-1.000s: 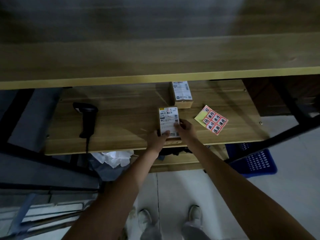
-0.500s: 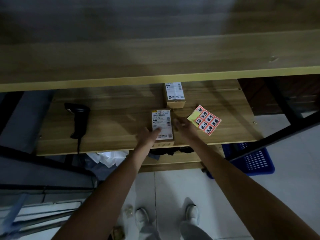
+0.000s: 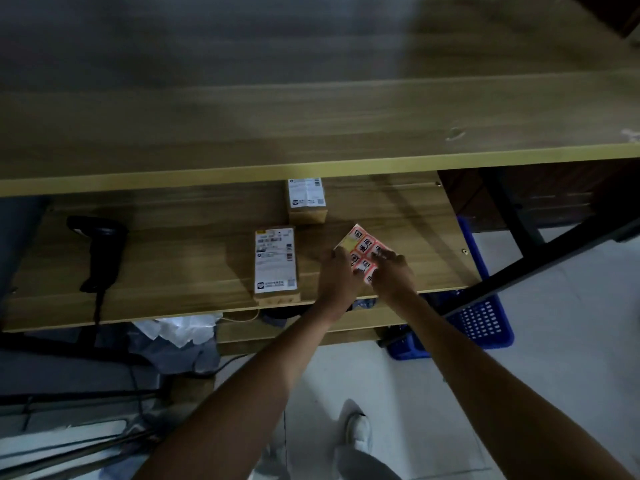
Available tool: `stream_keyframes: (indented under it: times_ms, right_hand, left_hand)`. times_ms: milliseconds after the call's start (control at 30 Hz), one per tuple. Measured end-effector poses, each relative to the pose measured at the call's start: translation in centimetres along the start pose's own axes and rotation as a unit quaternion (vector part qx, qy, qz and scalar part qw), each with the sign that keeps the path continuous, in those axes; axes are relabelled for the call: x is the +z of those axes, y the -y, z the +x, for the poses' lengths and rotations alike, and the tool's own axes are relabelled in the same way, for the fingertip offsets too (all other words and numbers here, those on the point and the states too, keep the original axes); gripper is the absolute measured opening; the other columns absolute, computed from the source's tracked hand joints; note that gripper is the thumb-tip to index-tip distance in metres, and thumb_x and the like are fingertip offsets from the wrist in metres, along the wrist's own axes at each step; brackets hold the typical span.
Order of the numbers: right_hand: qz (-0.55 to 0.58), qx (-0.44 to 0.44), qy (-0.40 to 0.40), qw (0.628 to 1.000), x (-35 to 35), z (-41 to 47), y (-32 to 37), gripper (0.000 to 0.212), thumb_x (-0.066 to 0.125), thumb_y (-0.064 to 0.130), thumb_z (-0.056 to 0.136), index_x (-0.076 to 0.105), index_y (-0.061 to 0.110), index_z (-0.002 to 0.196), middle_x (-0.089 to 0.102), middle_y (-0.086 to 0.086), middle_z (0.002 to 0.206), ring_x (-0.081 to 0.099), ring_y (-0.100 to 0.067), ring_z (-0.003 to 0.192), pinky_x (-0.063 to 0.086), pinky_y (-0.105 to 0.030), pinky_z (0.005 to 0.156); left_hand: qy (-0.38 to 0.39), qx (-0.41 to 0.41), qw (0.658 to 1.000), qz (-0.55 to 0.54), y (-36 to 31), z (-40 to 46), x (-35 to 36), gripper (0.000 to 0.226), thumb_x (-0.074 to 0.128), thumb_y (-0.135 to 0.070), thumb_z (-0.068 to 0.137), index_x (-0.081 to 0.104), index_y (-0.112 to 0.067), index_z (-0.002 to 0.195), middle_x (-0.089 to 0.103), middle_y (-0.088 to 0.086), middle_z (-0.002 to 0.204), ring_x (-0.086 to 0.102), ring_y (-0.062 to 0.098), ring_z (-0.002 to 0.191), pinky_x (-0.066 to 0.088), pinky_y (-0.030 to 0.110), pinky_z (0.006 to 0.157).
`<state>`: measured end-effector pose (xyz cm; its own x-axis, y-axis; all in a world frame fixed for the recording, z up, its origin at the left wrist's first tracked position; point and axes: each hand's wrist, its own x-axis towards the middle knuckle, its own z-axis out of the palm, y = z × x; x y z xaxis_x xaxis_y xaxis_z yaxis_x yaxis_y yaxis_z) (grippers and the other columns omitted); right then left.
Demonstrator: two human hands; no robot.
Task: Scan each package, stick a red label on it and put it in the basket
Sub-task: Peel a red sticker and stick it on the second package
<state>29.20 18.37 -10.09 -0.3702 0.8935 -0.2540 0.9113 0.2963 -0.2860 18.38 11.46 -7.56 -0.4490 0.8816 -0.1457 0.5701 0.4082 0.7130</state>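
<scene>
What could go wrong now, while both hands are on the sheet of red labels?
1. The near package lies at the front edge of the shelf with no hand on it; a bump from the left hand might push it off.
2. The label sheet lies flat and loose under the left hand and right hand; peeling one label might lift or slide the whole sheet.
3. The dim light may make placing the label harder.
</scene>
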Motion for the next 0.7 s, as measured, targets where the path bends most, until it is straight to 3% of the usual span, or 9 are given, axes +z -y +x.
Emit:
stream_keyframes:
  times_ms: [100,200,333,467,600,700]
  right_hand:
    - [0.031,-0.006,0.019,0.999,0.2,-1.0,0.0,0.038,0.053,0.023,0.091,0.060,0.019,0.129,0.053,-0.007,0.131,0.052,-0.026,0.116,0.049,-0.040,0.097]
    - [0.036,-0.025,0.022,0.999,0.1,-1.5,0.1,0.037,0.050,0.017,0.091,0.060,0.017,0.127,0.049,-0.008,0.128,0.052,-0.026,0.112,0.049,-0.043,0.095]
    - [0.026,-0.055,0.002,0.998,0.5,-2.2,0.0,0.037,0.050,0.016,0.092,0.058,0.020,0.128,0.046,-0.007,0.129,0.050,-0.025,0.113,0.051,-0.042,0.093]
    - [0.031,-0.093,0.018,0.995,0.4,-1.8,-0.4,0.038,0.052,0.021,0.092,0.059,0.023,0.130,0.045,-0.005,0.135,0.048,-0.024,0.120,0.048,-0.039,0.099]
    - [0.087,-0.064,-0.035,0.994,-0.1,-0.9,-0.8,0.032,0.058,0.015,0.089,0.062,0.018,0.121,0.054,-0.005,0.117,0.060,-0.019,0.099,0.058,-0.032,0.077]
    - [0.106,0.014,-0.073,0.992,-0.4,1.5,-1.7,0.026,0.054,0.021,0.091,0.059,0.015,0.115,0.054,-0.007,0.114,0.054,-0.015,0.089,0.055,-0.032,0.066]
  left_hand:
    - [-0.024,-0.116,0.990,0.069,0.6,0.2,1.9,0.066,0.063,-0.033,0.087,0.035,0.000,0.137,0.041,0.017,0.139,0.040,0.030,0.128,0.036,0.036,0.102]
    - [-0.060,-0.183,0.980,0.059,0.7,0.8,2.2,0.074,0.068,-0.027,0.085,0.028,-0.002,0.142,0.031,0.019,0.145,0.034,0.033,0.132,0.035,0.039,0.105]
    - [-0.085,-0.121,0.985,0.086,1.4,1.8,2.1,0.060,0.068,-0.016,0.084,0.039,-0.007,0.135,0.039,0.013,0.140,0.039,0.026,0.126,0.038,0.031,0.098]
    - [-0.104,-0.091,0.983,0.117,2.4,2.4,1.8,0.047,0.063,-0.012,0.087,0.045,-0.008,0.130,0.040,0.014,0.139,0.044,0.027,0.125,0.042,0.034,0.097]
    - [-0.146,0.005,0.977,0.153,2.2,2.3,1.5,0.031,0.061,-0.012,0.086,0.055,-0.010,0.116,0.049,0.010,0.128,0.047,0.025,0.119,0.045,0.034,0.095]
    - [-0.119,0.067,0.980,0.144,1.4,2.6,2.1,0.029,0.062,-0.022,0.087,0.058,-0.011,0.114,0.054,0.008,0.123,0.052,0.022,0.113,0.048,0.033,0.092]
